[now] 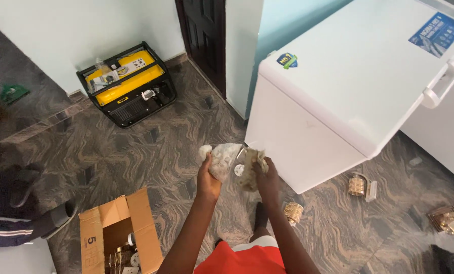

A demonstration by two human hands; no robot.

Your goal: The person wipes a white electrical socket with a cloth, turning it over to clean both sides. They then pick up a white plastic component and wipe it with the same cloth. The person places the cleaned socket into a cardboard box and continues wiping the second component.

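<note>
My left hand (207, 178) grips a crumpled clear plastic wrap (222, 160) held up in front of me. My right hand (264, 174) holds a wad of crumpled tan paper (252, 162) right beside it, with a small white round piece (239, 170) showing between the two hands. Both hands are raised above the patterned brown floor, close to the corner of a white chest freezer (348, 86).
An open cardboard box (138, 218) with gold fittings inside stands at my lower left. Gold lamp fittings lie on the floor: one (293, 212) by my right leg, one (357, 185) under the freezer edge, one (452, 221) far right. A yellow generator (128, 83) sits by the wall; another person's leg (13, 213) at left.
</note>
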